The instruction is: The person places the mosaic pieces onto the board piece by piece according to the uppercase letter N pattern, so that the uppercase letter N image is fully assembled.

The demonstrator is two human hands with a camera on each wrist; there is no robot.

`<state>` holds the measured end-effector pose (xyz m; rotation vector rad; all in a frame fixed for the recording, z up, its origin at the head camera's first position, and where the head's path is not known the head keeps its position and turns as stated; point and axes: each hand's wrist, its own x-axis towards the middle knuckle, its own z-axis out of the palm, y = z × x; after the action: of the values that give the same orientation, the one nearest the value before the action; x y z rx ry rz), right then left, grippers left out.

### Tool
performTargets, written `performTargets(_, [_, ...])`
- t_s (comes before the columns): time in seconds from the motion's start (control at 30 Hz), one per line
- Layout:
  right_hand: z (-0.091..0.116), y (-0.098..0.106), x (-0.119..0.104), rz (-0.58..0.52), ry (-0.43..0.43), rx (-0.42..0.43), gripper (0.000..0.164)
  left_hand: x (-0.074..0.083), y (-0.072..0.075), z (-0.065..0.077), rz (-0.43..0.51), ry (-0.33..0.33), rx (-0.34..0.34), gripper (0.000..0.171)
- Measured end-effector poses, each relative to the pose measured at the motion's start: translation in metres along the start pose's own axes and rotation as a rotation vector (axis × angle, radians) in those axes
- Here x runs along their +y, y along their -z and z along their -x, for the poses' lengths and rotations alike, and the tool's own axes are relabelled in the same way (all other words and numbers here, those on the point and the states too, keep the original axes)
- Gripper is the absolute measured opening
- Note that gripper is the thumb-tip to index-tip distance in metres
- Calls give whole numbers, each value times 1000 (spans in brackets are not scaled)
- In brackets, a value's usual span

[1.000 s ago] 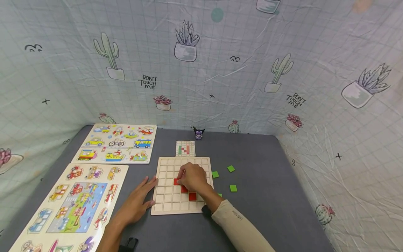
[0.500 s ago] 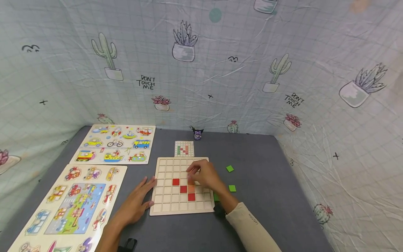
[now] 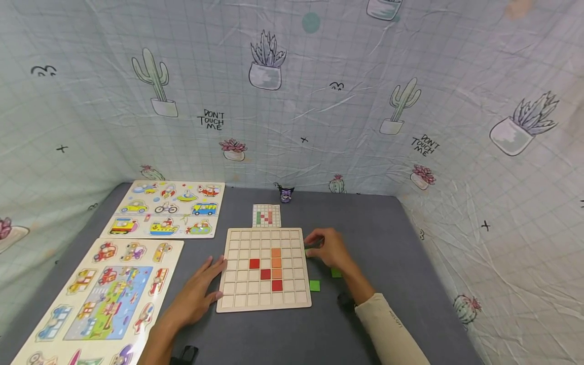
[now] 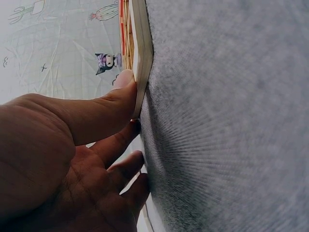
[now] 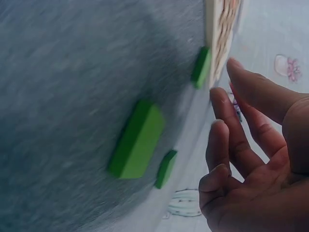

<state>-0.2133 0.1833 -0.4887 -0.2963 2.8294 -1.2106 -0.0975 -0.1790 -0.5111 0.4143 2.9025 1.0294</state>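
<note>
A wooden grid board (image 3: 237, 289) lies on the table; its near-middle cells hold several red tiles (image 3: 265, 274) and a column of orange tiles (image 3: 276, 262). My left hand (image 3: 196, 296) rests along the board's left edge, fingers extended and thumb touching the rim. Beyond the board's right edge hovers my right hand (image 3: 329, 248), thumb and fingers apart with nothing between them in the right wrist view. Close by are loose green tiles: one (image 3: 315, 286) beside the board, another (image 3: 336, 272) below the hand, and one (image 5: 202, 67) near the board's edge. The hand may hide another.
A small pattern card (image 3: 266, 215) touches the board's far edge. Two picture puzzle boards, one far (image 3: 171, 209) and one near (image 3: 123, 299), lie at the left. A small purple-black figurine (image 3: 286, 194) stands at the back, before the printed curtain (image 3: 292, 101).
My right hand has left the board and moved right, to the green tiles. Three orange tiles now show uncovered in one column. My left hand has stayed at the board's edge.
</note>
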Motion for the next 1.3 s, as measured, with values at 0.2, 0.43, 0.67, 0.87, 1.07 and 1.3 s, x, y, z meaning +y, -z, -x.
performTargets(0.2, [2,2,9,67,-47,-19,28,0,0,0,0,0,-1,78])
performTargets(0.43, [4,-2,10,119,-44,-10,27,2,0,-1,-5,-2,-5,77])
performTargets(0.67, [4,-1,12,105,-43,10,25,3,1,-2,-1,4,-15,78])
performTargets(0.87, [4,1,8,92,-50,55,17,3,2,-2,-5,0,-13,78])
performTargets(1.07, [4,-1,-10,67,-48,84,14,4,2,-3,-11,0,-12,78])
performTargets(1.3, [-5,-20,-30,-8,8,53,14,1,1,-1,8,-1,-3,78])
